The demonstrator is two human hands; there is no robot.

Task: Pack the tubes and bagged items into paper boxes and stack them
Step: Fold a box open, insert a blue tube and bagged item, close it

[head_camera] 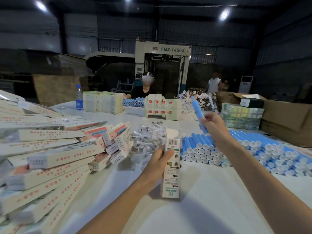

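Your left hand (158, 162) wraps its fingers round a paper box (171, 179), standing it upright with the flap end up, probably so a tube can drop in. Your right hand (213, 123) grips a blue tube (197, 109) in the air above the tube stack (236, 149) near the table's right edge. Packed boxes (50, 149) pile along the left edge.

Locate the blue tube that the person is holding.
In the head view the blue tube is right of centre, gripped in the right hand, raised above the stack of tubes and right of the paper box in the left hand.
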